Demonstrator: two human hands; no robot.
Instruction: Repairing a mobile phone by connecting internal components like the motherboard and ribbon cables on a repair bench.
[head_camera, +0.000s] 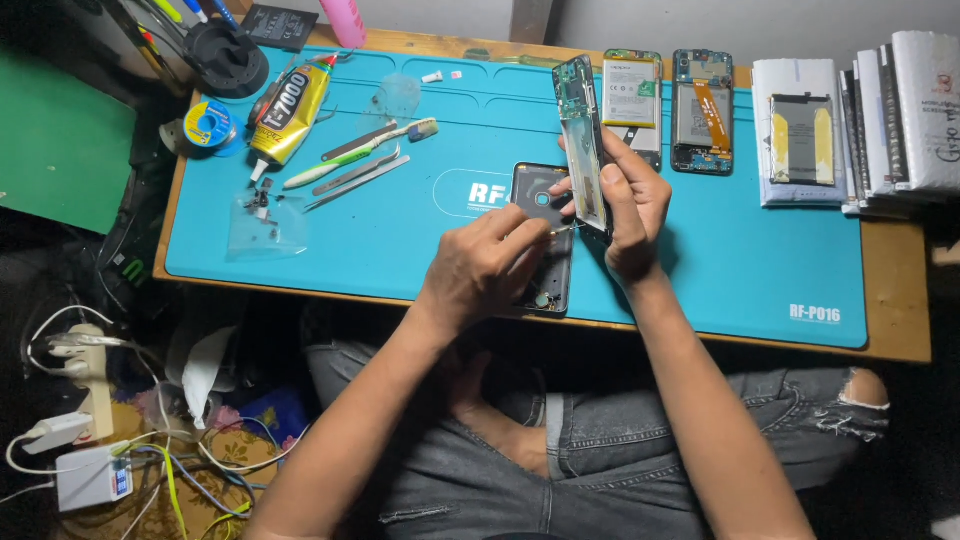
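My right hand (628, 205) grips an opened phone body (583, 135), held upright on its long edge over the blue work mat (720, 250). My left hand (485, 265) pinches a thin metal tool (562, 229) whose tip touches the lower edge of that phone body. Under both hands a dark phone back cover (540, 195) lies flat on the mat.
Two more opened phones (632, 92) (702, 108) lie at the mat's far edge. A stack of white boxes (890, 115) stands at the right. Glue tube (290, 115), tweezers (355, 180), toothbrush (360, 153) and a bag of screws (262, 225) lie left. Cables and chargers (90, 470) clutter the floor.
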